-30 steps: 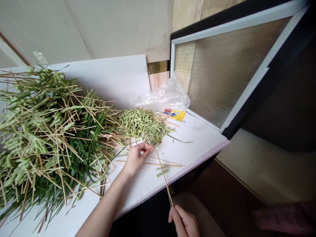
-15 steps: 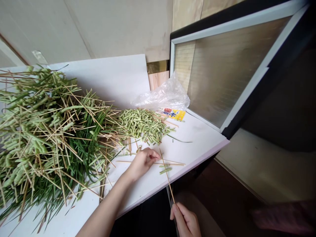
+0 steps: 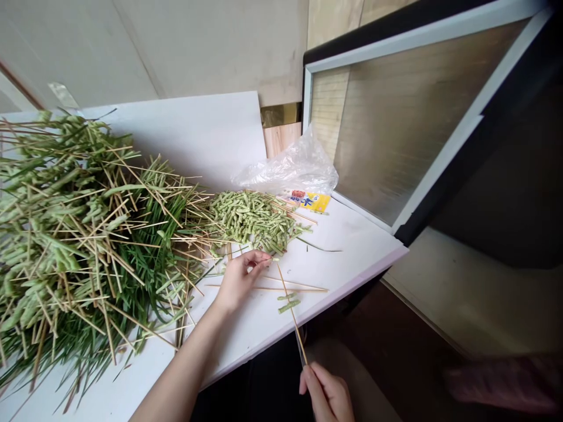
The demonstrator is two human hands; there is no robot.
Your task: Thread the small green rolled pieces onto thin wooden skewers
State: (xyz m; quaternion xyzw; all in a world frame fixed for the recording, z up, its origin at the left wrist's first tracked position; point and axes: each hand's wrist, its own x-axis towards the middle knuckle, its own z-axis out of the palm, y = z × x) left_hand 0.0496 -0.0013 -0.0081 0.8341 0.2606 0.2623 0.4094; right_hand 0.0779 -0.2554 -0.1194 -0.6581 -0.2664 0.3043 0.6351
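Observation:
My right hand is below the table edge, pinching the near end of a thin bamboo skewer that slants up over the white table. My left hand rests on the table with thumb and fingers pinched on a short green stem piece at the skewer's far tip. Two green pieces sit threaded lower on the skewer. Just beyond my left hand lies a heap of cut green pieces.
A large pile of skewers loaded with green stems and long leaves covers the left of the table. A clear plastic bag with a yellow label lies behind the heap. A framed glass panel stands on the right. Loose skewers lie near the edge.
My left hand dropped toward the skewer's middle, then came back up to its tip with a green piece pinched. The right hand and skewer barely shifted.

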